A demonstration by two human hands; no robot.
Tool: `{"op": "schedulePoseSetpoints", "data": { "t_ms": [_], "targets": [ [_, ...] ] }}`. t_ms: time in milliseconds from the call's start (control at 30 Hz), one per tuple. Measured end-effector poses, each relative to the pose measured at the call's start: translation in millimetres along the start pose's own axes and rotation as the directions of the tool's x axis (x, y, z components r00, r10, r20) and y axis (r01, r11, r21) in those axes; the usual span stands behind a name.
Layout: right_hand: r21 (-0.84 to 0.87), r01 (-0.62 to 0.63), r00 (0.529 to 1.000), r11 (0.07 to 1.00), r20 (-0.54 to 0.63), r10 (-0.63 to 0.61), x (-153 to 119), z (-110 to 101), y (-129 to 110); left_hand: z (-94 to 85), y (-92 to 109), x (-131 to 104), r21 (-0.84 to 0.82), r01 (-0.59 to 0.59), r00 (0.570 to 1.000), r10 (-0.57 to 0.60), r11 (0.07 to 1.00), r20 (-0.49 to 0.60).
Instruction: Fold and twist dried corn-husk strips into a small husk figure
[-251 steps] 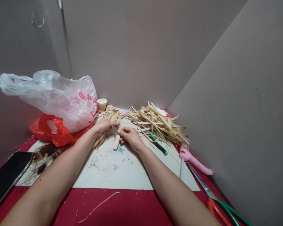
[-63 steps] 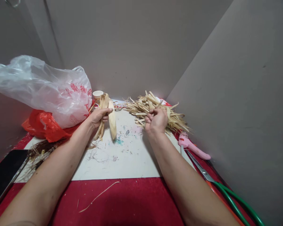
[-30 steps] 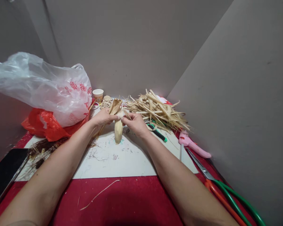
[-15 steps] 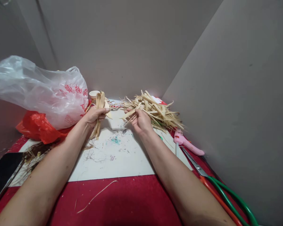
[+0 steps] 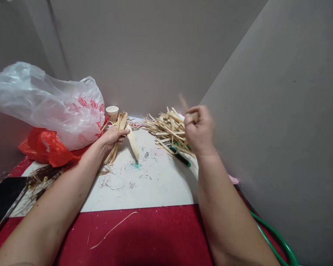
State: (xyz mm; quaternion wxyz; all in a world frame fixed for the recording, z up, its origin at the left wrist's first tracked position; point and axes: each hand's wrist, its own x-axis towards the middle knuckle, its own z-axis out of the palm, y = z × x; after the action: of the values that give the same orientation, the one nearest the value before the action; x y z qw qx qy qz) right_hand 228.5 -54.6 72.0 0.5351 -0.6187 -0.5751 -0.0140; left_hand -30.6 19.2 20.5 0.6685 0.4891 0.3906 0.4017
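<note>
My left hand [image 5: 113,137] is closed round a bundle of dry, straw-coloured husk strips [image 5: 121,122], and one wide strip [image 5: 132,142] hangs from it to the right, over the white board. Raised at the right, my right hand [image 5: 200,127] is closed on a pale strip [image 5: 183,101], which is blurred by motion. Below and left of that hand lies a heap of dry strips [image 5: 168,127]. A dark tool with green ends [image 5: 183,159] pokes out from under the heap.
A clear plastic bag [image 5: 58,107] and a red bag [image 5: 48,147] fill the left side. Behind my left hand stands a paper cup [image 5: 112,112]. A black device [image 5: 5,201] lies near left. Green scissor handles [image 5: 280,240] and a pink object [image 5: 233,180] show beside my right arm.
My right hand has moved right and up, away from my left hand, with a strip. A wide strip now hangs from my left hand. The green-ended tool has come into fuller view.
</note>
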Motion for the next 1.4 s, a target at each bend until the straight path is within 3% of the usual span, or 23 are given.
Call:
{"op": "schedulePoseSetpoints", "data": {
  "t_ms": [67, 133, 200, 300, 367, 467, 533, 667, 967, 1100, 1167, 1300, 1400],
  "targets": [
    [-0.253, -0.047, 0.964, 0.966, 0.240, 0.110, 0.6, 3.1, 14.2, 2.6, 0.5, -2.4, 0.002, 0.010, 0.999, -0.010, 1.000, 0.040],
    [-0.362, -0.033, 0.901, 0.932, 0.392, 0.184, 0.0, 9.1, 22.3, 4.8, 0.4, -4.1, 0.020, 0.010, 0.998, -0.011, 1.000, 0.063],
    [-0.314, 0.023, 0.901, 0.949, 0.417, 0.116, -3.1, 16.5, 20.1, 6.4, -0.1, -5.2, 0.036, -0.005, 0.997, 0.002, 0.999, 0.078],
    [-0.032, 0.010, 0.906, 0.999, 0.422, 0.005, -13.5, 30.3, 1.5, 8.6, 0.0, -7.2, 0.059, -0.018, 0.992, 0.011, 0.998, 0.122],
    [0.174, -0.135, 0.833, 0.975, 0.553, 0.017, -23.1, 41.0, -12.4, 10.3, 0.7, -8.8, 0.072, -0.014, 0.988, 0.002, 0.997, 0.156],
    [0.293, -0.434, 0.649, 0.852, 0.757, 0.071, -36.5, 55.9, -22.9, 12.8, 1.6, -10.9, 0.096, -0.007, 0.981, -0.012, 0.995, 0.193],
    [0.314, -0.564, 0.598, 0.764, 0.793, 0.115, -42.3, 62.6, -22.6, 13.9, 1.3, -11.4, 0.109, -0.016, 0.978, -0.007, 0.994, 0.208],
    [0.397, -0.605, 0.644, 0.690, 0.753, 0.131, -46.2, 68.0, -16.8, 14.9, -0.7, -10.9, 0.121, -0.039, 0.976, 0.012, 0.992, 0.216],
    [0.395, -0.573, 0.663, 0.719, 0.738, 0.123, -48.3, 71.9, -14.6, 16.3, -1.1, -10.9, 0.192, -0.059, 0.978, 0.018, 0.980, 0.208],
    [0.373, -0.508, 0.689, 0.776, 0.717, 0.106, -49.1, 74.3, -14.7, 19.2, -1.5, -10.7, 0.238, -0.097, 0.981, 0.052, 0.967, 0.189],
    [0.342, -0.436, 0.727, 0.833, 0.680, 0.101, -50.2, 76.5, -16.5, 19.9, -3.3, -9.5, 0.280, -0.129, 0.982, 0.084, 0.951, 0.168],
    [0.199, -0.204, 0.850, 0.959, 0.522, 0.072, -53.6, 82.5, -17.6, 20.3, -6.2, -7.7, 0.350, -0.189, 0.980, 0.152, 0.918, 0.132],
    [0.055, -0.107, 0.922, 0.993, 0.379, 0.078, -52.2, 84.4, -9.9, 21.5, -3.4, -9.6, 0.334, -0.190, 0.979, 0.151, 0.923, 0.139]
  ]
}}
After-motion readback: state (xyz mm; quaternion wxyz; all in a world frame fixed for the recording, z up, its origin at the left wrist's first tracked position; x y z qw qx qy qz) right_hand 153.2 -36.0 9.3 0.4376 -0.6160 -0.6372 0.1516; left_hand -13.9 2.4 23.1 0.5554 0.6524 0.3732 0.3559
